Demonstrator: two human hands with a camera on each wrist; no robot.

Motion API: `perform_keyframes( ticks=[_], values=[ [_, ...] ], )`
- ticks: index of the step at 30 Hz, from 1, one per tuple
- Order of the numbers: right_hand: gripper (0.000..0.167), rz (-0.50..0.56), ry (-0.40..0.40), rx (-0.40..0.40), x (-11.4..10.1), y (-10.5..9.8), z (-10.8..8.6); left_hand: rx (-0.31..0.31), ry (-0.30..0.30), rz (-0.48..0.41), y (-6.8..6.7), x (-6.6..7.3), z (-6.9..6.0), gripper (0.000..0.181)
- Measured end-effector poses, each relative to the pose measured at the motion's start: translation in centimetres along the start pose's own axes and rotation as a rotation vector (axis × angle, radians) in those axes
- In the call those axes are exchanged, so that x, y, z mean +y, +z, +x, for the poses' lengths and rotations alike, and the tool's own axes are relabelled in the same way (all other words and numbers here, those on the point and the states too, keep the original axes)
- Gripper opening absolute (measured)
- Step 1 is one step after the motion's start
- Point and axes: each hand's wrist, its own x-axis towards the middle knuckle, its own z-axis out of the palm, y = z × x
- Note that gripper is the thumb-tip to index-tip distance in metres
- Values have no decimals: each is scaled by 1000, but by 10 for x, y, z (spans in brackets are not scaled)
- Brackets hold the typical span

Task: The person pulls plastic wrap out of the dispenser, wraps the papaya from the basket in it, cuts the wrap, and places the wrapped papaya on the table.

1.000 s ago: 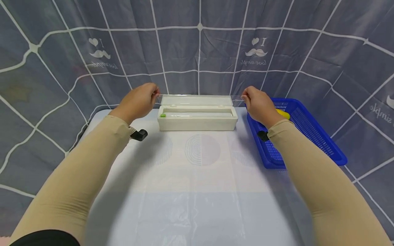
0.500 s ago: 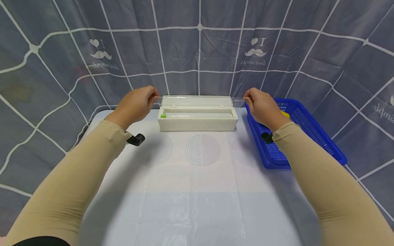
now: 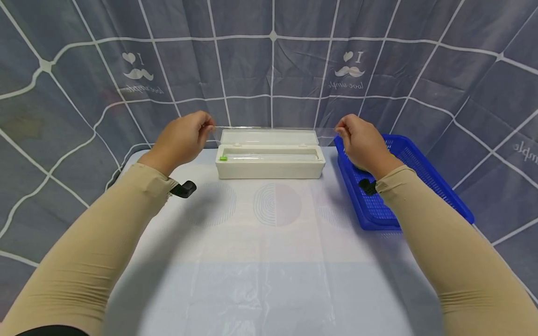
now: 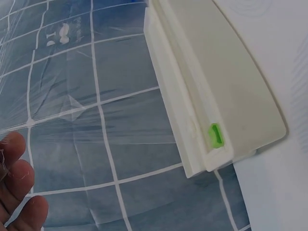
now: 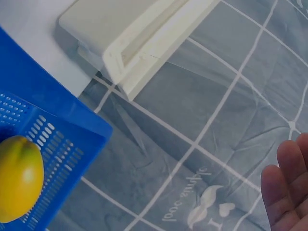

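A clear sheet of cling film [image 3: 326, 133] is stretched between both hands, behind and above a cream cling film dispenser [image 3: 270, 170]. My left hand [image 3: 180, 141] pinches the film's left end, and my right hand [image 3: 362, 143] pinches its right end. The dispenser's long lid [image 3: 269, 137] stands open at the back. A green slide cutter [image 4: 216, 135] sits at the left end of its front part. In the left wrist view, the film spans in wrinkles from the fingertips toward the dispenser. The right wrist view shows only some fingers; the pinch itself is out of sight there.
A blue plastic basket [image 3: 414, 175] stands right of the dispenser, under my right forearm. In it lies a yellow fruit-like object [image 5: 20, 178], mostly hidden by my hand in the head view. A grey checked curtain [image 3: 252, 65] hangs behind the white table [image 3: 269, 261].
Both hands have dipped slightly, then risen, and are a little farther apart. The film's upper edge has risen with them. The dispenser and basket have not moved.
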Motion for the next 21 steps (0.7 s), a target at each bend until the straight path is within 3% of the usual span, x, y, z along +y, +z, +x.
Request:
perform_keyframes(
  ticks=[7,21],
  values=[
    [27,24,-21,48,-4,-7,0,27,-7,11,-8,5,0,22],
    [23,33,-77,166,-7,-17,1,157,68,2,-20,12,3,21]
  ],
)
